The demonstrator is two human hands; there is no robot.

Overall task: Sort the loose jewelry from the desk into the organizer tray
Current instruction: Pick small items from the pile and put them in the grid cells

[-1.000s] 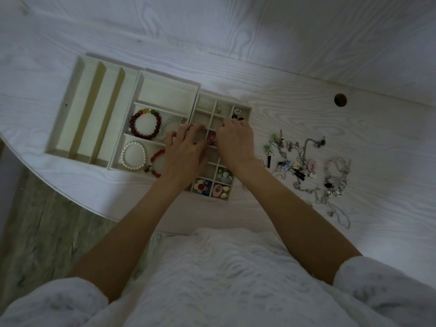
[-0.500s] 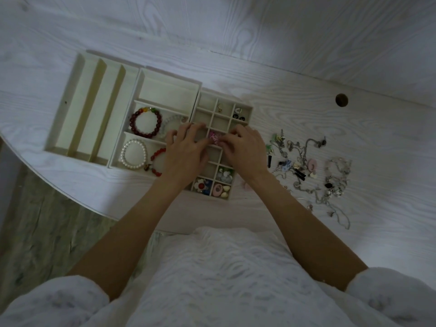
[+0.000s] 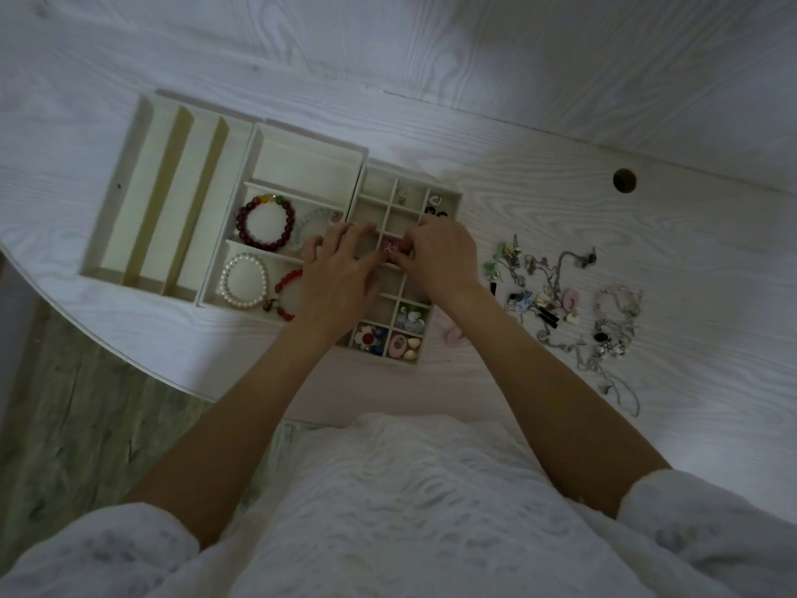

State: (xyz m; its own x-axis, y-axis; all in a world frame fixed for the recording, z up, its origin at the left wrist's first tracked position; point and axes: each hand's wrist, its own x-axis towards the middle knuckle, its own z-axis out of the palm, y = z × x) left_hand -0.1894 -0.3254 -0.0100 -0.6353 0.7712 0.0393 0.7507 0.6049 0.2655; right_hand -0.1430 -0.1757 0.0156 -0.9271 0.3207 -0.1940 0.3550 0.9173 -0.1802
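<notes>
Pinching pink earring (image 3: 389, 245) | both hands' fingers (image 3: 403, 260) clamped | above organizer tray (image 3: 453, 200)

A: Tray colour?
B: organizer tray (image 3: 302, 142) cream. Dark red bracelet (image 3: 265, 224) with green, yellow, orange beads; white pearl bracelet (image 3: 242, 280).
A: Desk?
B: desk (image 3: 560, 200) whitewashed woodgrain. Pink piece (image 3: 390, 246) in middle cell.

White wood-grain table (image 3: 560, 101) with a curved near edge, round cable hole (image 3: 624, 180) toward its far right, grey-green wood-look floor (image 3: 86, 416) below at left, white textured garment (image 3: 409, 502) filling the bottom of the view
</notes>
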